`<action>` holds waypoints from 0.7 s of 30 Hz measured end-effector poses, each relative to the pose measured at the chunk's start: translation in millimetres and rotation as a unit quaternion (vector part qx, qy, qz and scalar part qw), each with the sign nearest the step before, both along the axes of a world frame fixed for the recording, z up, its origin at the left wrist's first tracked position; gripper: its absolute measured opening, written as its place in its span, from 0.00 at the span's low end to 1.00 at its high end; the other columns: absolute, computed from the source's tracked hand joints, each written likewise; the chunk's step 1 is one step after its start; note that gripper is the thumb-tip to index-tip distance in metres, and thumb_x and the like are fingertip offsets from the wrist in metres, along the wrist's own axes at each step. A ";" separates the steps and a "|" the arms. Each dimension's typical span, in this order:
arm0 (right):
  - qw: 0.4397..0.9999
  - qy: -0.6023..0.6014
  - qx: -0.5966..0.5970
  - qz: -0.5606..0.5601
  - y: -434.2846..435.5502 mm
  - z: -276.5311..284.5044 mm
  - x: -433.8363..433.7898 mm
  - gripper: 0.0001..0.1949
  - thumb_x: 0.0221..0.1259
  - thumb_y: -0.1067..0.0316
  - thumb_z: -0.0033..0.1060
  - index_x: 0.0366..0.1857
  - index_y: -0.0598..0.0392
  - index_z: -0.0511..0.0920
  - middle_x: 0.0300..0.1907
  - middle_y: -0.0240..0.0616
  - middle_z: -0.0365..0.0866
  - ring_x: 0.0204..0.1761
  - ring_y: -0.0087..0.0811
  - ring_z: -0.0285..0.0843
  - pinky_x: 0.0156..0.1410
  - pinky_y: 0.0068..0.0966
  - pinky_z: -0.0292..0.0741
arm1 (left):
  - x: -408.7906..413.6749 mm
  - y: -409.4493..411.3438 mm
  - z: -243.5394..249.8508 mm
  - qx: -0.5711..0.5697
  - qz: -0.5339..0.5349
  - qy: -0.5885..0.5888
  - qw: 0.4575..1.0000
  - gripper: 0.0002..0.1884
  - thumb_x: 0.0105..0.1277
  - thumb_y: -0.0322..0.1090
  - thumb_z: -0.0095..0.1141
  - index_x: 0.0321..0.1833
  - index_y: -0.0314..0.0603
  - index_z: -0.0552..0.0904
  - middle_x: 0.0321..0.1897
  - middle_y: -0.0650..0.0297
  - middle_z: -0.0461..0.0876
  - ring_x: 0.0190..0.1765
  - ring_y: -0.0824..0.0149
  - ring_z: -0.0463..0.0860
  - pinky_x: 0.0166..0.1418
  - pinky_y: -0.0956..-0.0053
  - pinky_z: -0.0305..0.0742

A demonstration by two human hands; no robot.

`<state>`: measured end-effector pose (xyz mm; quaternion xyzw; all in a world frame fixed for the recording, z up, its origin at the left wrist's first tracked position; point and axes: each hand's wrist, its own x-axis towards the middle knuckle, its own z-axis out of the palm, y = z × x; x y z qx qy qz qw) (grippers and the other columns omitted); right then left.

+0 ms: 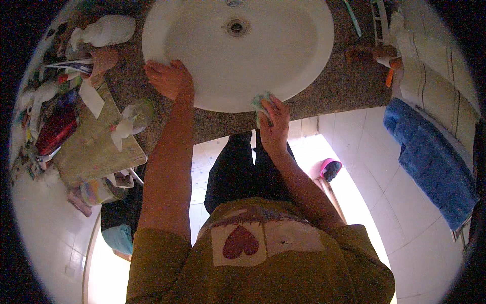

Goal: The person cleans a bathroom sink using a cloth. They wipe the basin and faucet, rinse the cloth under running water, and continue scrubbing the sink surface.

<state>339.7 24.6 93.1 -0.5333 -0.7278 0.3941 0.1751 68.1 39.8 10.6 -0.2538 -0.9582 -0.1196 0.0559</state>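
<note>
Before me is a white oval washbasin (pixel 239 79) set in a dark speckled stone countertop (pixel 322 89). Its drain (pixel 236 27) lies near the top of the view, and only the tip of the faucet (pixel 234 2) shows above it. My left hand (pixel 171 79) rests on the basin's left rim with nothing visible in it. The thumb stands apart from the fingers. At the front rim, right of the middle, my right hand (pixel 275 121) grips a pale green sponge or cloth (pixel 261 102). Part of it is hidden by the fingers.
Left, a white bottle (pixel 114 29), a pinkish cup (pixel 103 62) and a clear plastic container (pixel 138 116) crowd the counter beside a beige board (pixel 98 140). A toothbrush-like green stick (pixel 353 19) and a brown brush-like item (pixel 358 54) lie right. A blue towel (pixel 429 163) hangs on the tiled wall.
</note>
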 end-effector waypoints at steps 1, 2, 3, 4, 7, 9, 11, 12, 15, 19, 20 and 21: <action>1.000 0.005 0.024 0.013 4.3 5.9 -1.6 0.19 0.55 0.71 0.62 0.54 0.50 0.78 0.62 0.45 0.68 0.64 0.46 0.63 0.68 0.41 0.61 | -1.4 -0.8 -0.6 0.001 -0.006 0.001 1.000 0.36 0.61 0.43 0.53 0.69 0.29 0.59 0.69 0.44 0.60 0.68 0.45 0.64 0.69 0.50 0.63; 0.999 -0.012 0.024 0.036 2.3 7.2 -5.5 0.18 0.57 0.68 0.62 0.54 0.48 0.79 0.62 0.43 0.69 0.64 0.45 0.63 0.68 0.41 0.61 | -3.4 -2.3 -1.7 0.003 -0.006 -0.002 1.000 0.36 0.61 0.43 0.53 0.69 0.29 0.59 0.68 0.44 0.60 0.68 0.44 0.64 0.69 0.50 0.63; 0.999 -0.005 0.031 0.045 2.8 8.4 -7.8 0.19 0.56 0.67 0.62 0.54 0.47 0.78 0.62 0.43 0.69 0.64 0.47 0.63 0.68 0.43 0.60 | -4.9 -1.6 -1.2 0.006 -0.007 -0.005 1.000 0.36 0.61 0.43 0.53 0.69 0.28 0.59 0.68 0.43 0.60 0.67 0.44 0.64 0.69 0.50 0.63; 0.998 0.003 0.037 0.054 4.2 9.6 -9.9 0.20 0.56 0.66 0.62 0.55 0.46 0.77 0.61 0.43 0.70 0.64 0.49 0.62 0.68 0.45 0.59 | -5.7 -0.7 -1.1 0.008 -0.007 -0.008 1.000 0.36 0.60 0.42 0.53 0.69 0.28 0.59 0.68 0.43 0.60 0.67 0.44 0.65 0.68 0.50 0.63; 0.985 0.004 0.079 0.153 10.8 5.3 -12.4 0.21 0.55 0.62 0.65 0.55 0.46 0.78 0.60 0.42 0.70 0.64 0.48 0.62 0.67 0.47 0.60 | 0.7 1.4 3.7 0.029 -0.022 -0.012 0.999 0.36 0.60 0.42 0.53 0.68 0.27 0.60 0.67 0.41 0.60 0.67 0.43 0.65 0.69 0.50 0.62; 0.978 -0.019 0.070 0.194 15.7 3.8 -12.7 0.22 0.53 0.58 0.67 0.54 0.47 0.79 0.60 0.41 0.70 0.65 0.47 0.63 0.66 0.47 0.61 | 6.2 5.6 4.6 0.027 -0.009 0.018 0.999 0.36 0.60 0.41 0.52 0.68 0.26 0.60 0.67 0.41 0.60 0.66 0.43 0.65 0.69 0.50 0.62; 0.980 -0.061 0.016 0.189 26.9 6.1 -1.9 0.24 0.52 0.55 0.69 0.55 0.47 0.78 0.61 0.40 0.70 0.65 0.47 0.63 0.67 0.49 0.61 | 5.4 7.4 8.2 0.031 -0.003 -0.004 0.999 0.36 0.60 0.41 0.52 0.68 0.26 0.60 0.67 0.40 0.60 0.66 0.43 0.65 0.69 0.49 0.62; 0.978 -0.088 0.053 0.183 36.9 -1.5 12.7 0.25 0.51 0.54 0.69 0.55 0.46 0.79 0.60 0.40 0.71 0.65 0.47 0.62 0.67 0.49 0.60 | 4.7 7.9 19.4 0.033 -0.006 -0.043 0.999 0.35 0.60 0.41 0.51 0.68 0.27 0.60 0.66 0.40 0.61 0.67 0.43 0.65 0.69 0.49 0.61; 0.973 -0.133 0.135 0.132 80.7 -18.3 46.5 0.26 0.48 0.53 0.71 0.55 0.46 0.79 0.56 0.38 0.74 0.66 0.44 0.62 0.68 0.49 0.59 | 2.1 6.0 20.0 0.027 -0.009 -0.047 0.998 0.35 0.60 0.41 0.51 0.68 0.27 0.60 0.66 0.41 0.61 0.67 0.44 0.65 0.70 0.50 0.60; 0.939 -0.160 0.192 0.236 114.3 -26.9 54.3 0.19 0.51 0.48 0.66 0.47 0.40 0.82 0.55 0.33 0.77 0.65 0.40 0.64 0.71 0.46 0.55 | -2.4 10.2 7.5 -0.015 -0.010 -0.008 1.000 0.36 0.60 0.41 0.51 0.69 0.27 0.60 0.67 0.43 0.61 0.69 0.45 0.63 0.72 0.51 0.58; 0.937 -0.170 0.170 0.255 116.9 -26.4 54.2 0.18 0.50 0.50 0.67 0.47 0.39 0.83 0.53 0.32 0.78 0.65 0.38 0.63 0.71 0.47 0.53 | -2.6 10.3 6.6 -0.007 -0.002 -0.022 1.000 0.36 0.60 0.41 0.51 0.69 0.27 0.60 0.68 0.43 0.61 0.69 0.45 0.63 0.72 0.51 0.58; 0.933 -0.181 0.147 0.273 118.9 -27.0 55.0 0.18 0.49 0.52 0.68 0.46 0.39 0.83 0.51 0.30 0.79 0.66 0.36 0.62 0.71 0.47 0.51 | -0.4 12.0 8.7 0.001 0.006 -0.037 0.999 0.36 0.60 0.42 0.51 0.69 0.27 0.60 0.68 0.43 0.60 0.70 0.46 0.62 0.72 0.51 0.58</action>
